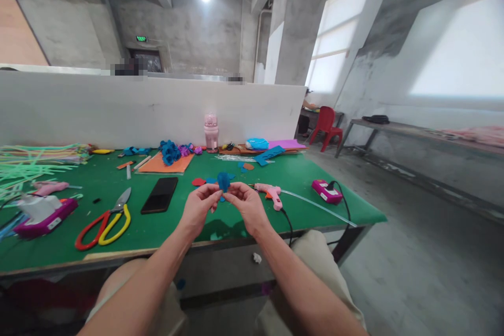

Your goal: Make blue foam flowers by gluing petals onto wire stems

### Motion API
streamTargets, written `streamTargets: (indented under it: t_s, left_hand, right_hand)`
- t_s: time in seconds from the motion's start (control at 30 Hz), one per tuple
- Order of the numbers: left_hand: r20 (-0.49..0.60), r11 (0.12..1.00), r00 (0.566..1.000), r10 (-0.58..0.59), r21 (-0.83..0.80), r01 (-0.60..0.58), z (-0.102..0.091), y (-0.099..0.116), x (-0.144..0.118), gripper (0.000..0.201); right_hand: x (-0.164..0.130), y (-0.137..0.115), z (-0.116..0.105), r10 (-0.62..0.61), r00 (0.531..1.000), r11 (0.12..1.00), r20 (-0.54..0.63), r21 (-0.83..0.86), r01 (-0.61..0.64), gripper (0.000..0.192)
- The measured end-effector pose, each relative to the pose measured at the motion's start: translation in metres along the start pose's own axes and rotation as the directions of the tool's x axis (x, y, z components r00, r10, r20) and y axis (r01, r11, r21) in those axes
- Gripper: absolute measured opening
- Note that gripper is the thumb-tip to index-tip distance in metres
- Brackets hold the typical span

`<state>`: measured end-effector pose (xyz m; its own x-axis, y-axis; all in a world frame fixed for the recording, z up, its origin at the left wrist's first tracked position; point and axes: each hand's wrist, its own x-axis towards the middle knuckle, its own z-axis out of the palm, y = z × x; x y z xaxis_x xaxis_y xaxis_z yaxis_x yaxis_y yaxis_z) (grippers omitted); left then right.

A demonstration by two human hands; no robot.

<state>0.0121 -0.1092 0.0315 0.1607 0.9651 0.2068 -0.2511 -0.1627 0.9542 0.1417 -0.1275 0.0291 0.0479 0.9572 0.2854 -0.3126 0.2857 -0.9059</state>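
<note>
Between the fingertips of both hands I hold a small blue flower piece point(223, 181), which looks like cut felt or paper, above the table's front part. My left hand point(201, 203) pinches its lower left side. From the right, my right hand point(246, 203) pinches it too, with both thumbs near its base. Loose red petal pieces point(199, 182) and blue scraps lie just behind the hands. Close to my right hand rests a pink hot glue gun point(272, 193) with a clear glue stick in its back end.
Scissors point(112, 220) and a black phone point(159, 195) lie at left. Purple power strips point(326, 191) sit at both sides, cords trailing. Finished-looking blue flowers point(170, 152), a pink bottle point(211, 132) and pale green strips point(35, 163) are farther back. A white partition point(157, 110) borders the green table point(311, 220).
</note>
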Motion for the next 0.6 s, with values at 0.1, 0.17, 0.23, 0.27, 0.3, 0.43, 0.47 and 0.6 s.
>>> streamTargets:
  t_s: [0.1, 0.17, 0.23, 0.27, 0.3, 0.43, 0.47, 0.6]
  left_hand:
    - [-0.023, 1.000, 1.000, 0.009, -0.001, -0.009, 0.0010, 0.0000, -0.0001, 0.028]
    - [-0.041, 1.000, 0.999, 0.015, -0.009, -0.015, 0.0016, 0.0001, -0.0001, 0.028]
    - [-0.062, 1.000, 0.998, 0.022, -0.018, -0.023, 0.0023, 0.0000, 0.0000, 0.027]
    - [-0.072, 0.999, 0.997, 0.024, -0.022, -0.025, 0.0026, -0.0001, 0.0000, 0.027]
    - [-0.079, 0.999, 0.997, 0.024, -0.025, -0.026, 0.0028, -0.0002, -0.0001, 0.027]
    - [-0.077, 0.999, 0.997, 0.016, -0.033, -0.019, 0.0027, -0.0003, -0.0007, 0.025]
    - [-0.072, 0.999, 0.997, 0.014, -0.035, -0.016, 0.0026, -0.0002, -0.0009, 0.025]
    - [-0.051, 0.999, 0.999, 0.007, -0.044, -0.009, 0.0027, 0.0000, -0.0021, 0.024]
  right_hand:
    - [-0.0007, 0.0007, 0.0011, 0.013, 1.000, 1.000, -0.002, 0.011, -0.013, 0.023]
    - [-0.0012, 0.0012, 0.0018, 0.021, 1.000, 1.000, -0.005, 0.022, -0.021, 0.023]
    - [-0.0017, 0.0015, 0.0024, 0.027, 1.000, 0.999, -0.006, 0.025, -0.027, 0.023]
    - [-0.0019, 0.0015, 0.0026, 0.030, 1.000, 0.999, -0.005, 0.026, -0.030, 0.023]
    - [-0.0021, 0.0015, 0.0028, 0.033, 0.999, 0.999, -0.005, 0.028, -0.032, 0.023]
    - [-0.0027, 0.0010, 0.0032, 0.035, 0.999, 0.999, -0.011, 0.039, -0.035, 0.025]
    - [-0.0028, 0.0007, 0.0033, 0.036, 0.999, 0.999, -0.012, 0.040, -0.035, 0.025]
    - [-0.0032, 0.0001, 0.0043, 0.040, 0.998, 0.999, -0.043, 0.039, -0.038, 0.027]
